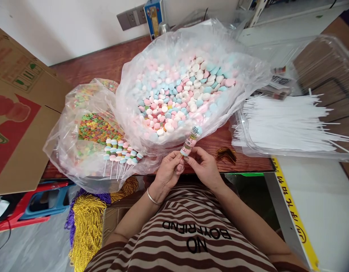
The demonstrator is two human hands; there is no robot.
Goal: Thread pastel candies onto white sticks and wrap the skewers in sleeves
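The wooden table (pixel 102 62) holds plastic bags (pixel 129 81) and gold strips (pixel 226 155).

At the near side of the large candy bag (pixel 128 81), fingers of the left hand (pixel 169 170) and right hand (pixel 204 166) hide the lower end of the wrapped candy tube (pixel 188 143); its label print is too small to read. Left of the bag, the cardboard box (pixel 30 102) leaves the view; right of it, the clear plastic tray (pixel 293 153) does too.

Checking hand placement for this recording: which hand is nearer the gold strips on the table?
The right hand; it is just to the left of the gold strips. The left hand is farther left.
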